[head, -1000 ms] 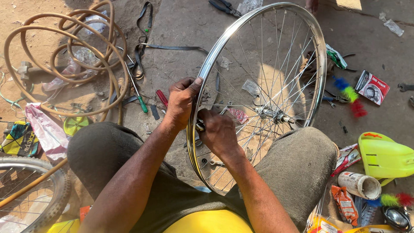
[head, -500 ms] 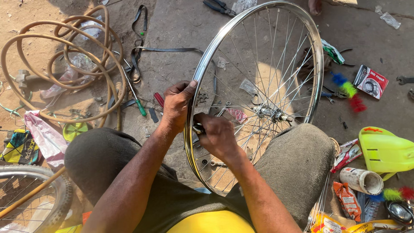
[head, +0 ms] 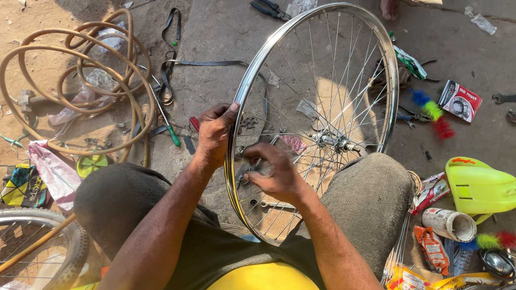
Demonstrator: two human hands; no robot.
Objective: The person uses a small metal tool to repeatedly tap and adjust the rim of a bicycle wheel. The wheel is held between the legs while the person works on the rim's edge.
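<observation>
At far left a tyred wheel [head: 37, 252] is cut off by the frame, with a coiled hose [head: 80, 86] above it. My left hand [head: 214, 135] grips the rim of the bare wheel [head: 322, 107] standing between my knees. My right hand [head: 274, 173] is curled among the spokes; what its fingers pinch is too blurred to tell. A yellow-green plastic piece [head: 475, 185] lies at right.

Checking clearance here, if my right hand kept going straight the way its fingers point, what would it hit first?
The right hand points left, toward the inside of the wheel rim just below where the left hand grips it. It would probably meet the rim first, or the spokes there; depth is hard to judge.
</observation>
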